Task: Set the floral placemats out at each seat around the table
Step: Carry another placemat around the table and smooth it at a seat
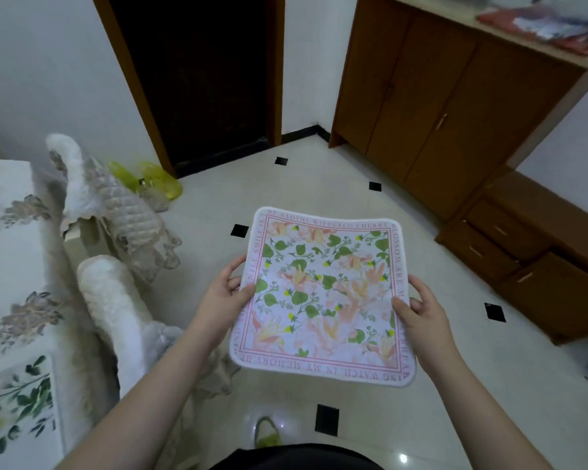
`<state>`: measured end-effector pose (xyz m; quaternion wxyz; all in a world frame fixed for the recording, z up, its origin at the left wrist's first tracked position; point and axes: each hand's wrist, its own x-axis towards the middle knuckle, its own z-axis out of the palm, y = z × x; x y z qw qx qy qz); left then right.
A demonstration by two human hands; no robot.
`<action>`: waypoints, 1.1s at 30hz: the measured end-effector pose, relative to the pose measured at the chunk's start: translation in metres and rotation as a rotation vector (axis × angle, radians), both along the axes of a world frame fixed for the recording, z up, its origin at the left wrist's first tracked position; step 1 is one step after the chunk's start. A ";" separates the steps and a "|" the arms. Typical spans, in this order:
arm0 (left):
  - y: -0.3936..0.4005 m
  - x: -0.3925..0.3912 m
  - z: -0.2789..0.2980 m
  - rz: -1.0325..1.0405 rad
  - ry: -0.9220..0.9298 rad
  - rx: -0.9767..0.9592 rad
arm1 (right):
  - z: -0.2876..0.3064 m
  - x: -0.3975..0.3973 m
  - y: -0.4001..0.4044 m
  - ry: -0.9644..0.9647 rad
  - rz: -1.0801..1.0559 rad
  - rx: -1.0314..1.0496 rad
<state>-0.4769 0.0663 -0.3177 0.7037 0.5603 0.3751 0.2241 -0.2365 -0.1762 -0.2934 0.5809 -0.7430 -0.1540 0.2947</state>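
While the floral placemat (323, 296) hangs flat over the tiled floor (421, 401), left hand (228, 295) & right hand (418, 308) each pinch a side edge, thumbs on top; cloth-covered counter (11, 266) w/ chairs (116, 300) sits just left

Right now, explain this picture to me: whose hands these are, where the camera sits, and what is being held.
There is no machine here. A person wears a camera on the head, so the single view looks forward and down at their own arms. The left hand and the right hand each grip a side edge of one floral placemat, holding it flat above the tiled floor. The table, under a flowered cloth, stands at the left with covered chairs beside it. A wooden cabinet stands ahead on the right.
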 end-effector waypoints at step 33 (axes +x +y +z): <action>0.183 0.135 0.014 0.362 0.105 -0.019 | -0.023 0.208 0.290 0.053 0.351 0.004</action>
